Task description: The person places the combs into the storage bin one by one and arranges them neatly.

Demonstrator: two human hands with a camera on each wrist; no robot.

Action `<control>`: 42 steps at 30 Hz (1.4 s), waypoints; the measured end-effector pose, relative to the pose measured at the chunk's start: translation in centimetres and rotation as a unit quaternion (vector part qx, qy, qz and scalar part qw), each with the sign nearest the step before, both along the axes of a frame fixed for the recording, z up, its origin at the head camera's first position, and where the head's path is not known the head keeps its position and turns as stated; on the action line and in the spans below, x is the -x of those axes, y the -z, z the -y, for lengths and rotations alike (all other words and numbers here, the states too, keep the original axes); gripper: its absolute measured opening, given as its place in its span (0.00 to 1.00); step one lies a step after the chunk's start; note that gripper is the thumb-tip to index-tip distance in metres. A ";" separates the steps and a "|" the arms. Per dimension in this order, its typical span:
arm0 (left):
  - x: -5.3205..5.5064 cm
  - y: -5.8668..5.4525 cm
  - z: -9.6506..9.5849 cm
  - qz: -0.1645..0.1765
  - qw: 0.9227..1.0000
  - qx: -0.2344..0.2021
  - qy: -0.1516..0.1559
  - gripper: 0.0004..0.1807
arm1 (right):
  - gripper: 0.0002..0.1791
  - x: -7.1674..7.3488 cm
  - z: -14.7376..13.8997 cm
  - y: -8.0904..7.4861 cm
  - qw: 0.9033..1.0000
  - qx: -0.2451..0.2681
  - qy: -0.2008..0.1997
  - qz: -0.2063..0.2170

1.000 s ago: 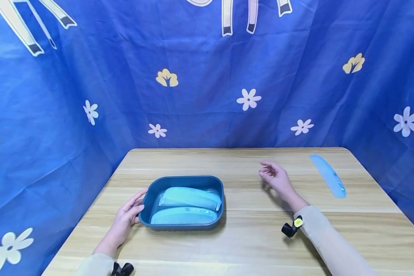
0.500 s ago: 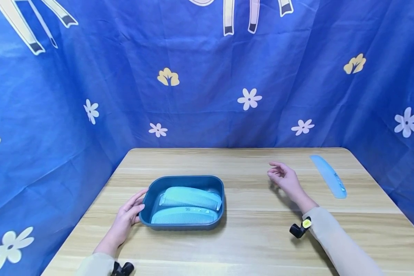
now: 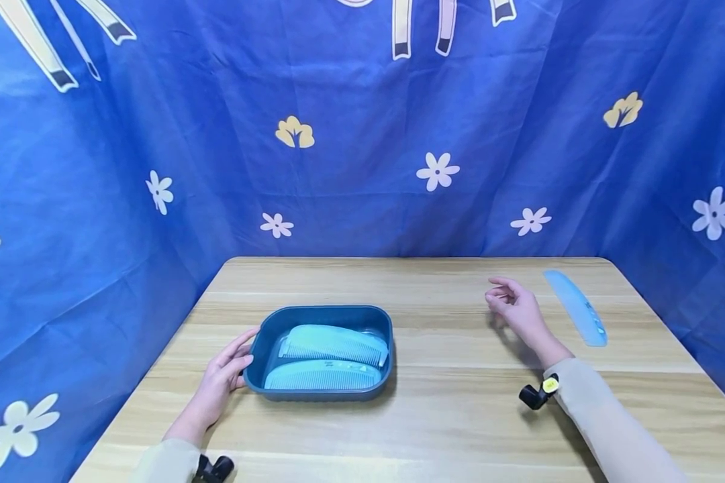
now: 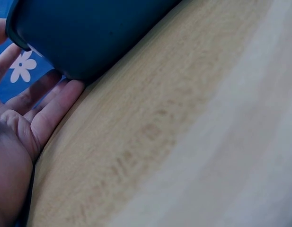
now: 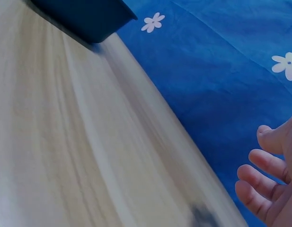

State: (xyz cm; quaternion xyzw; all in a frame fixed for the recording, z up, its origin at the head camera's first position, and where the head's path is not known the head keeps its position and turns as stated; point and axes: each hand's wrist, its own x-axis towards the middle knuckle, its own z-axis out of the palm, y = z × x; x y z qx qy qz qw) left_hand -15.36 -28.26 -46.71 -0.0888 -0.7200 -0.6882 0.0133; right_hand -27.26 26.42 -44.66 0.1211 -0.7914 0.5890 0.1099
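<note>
Two light-blue combs, a farther one (image 3: 332,341) and a nearer one (image 3: 323,376), lie in a dark teal plastic box (image 3: 317,396) on the table. My left hand (image 3: 222,371) holds the box's left end, the thumb at its rim; in the left wrist view, fingers (image 4: 56,106) lie along the outer wall near its base. Over the table's right half hovers my right hand (image 3: 516,310), fingers loosely bent and holding nothing. Just right of it a third light-blue comb (image 3: 576,308) rests flat on the wood. The right wrist view shows the fingers (image 5: 257,182) apart from any object.
The wooden table (image 3: 447,429) carries the box left of centre and the lone comb near its far right corner. A blue patterned cloth (image 3: 362,161) rises behind the table and along both sides. Small black devices (image 3: 534,397) sit on both wrists.
My right hand has moved steadily rightward, closer to the lone comb. The left hand, the box and all the combs stay where they were.
</note>
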 end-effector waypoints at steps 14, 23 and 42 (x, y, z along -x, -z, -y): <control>0.0 -0.1 0.1 0.000 1.000 -0.002 0.001 0.26 | 0.24 0.9 -2.7 -0.5 0.999 -0.021 0.048 -0.001; 0.0 0.1 0.0 0.013 1.000 -0.002 -0.012 0.27 | 0.25 1.2 -4.7 -0.2 0.997 -0.024 0.070 0.003; 0.0 -0.1 -0.1 0.002 1.000 -0.004 -0.002 0.26 | 0.18 0.5 -8.8 -1.5 0.991 0.006 0.130 0.001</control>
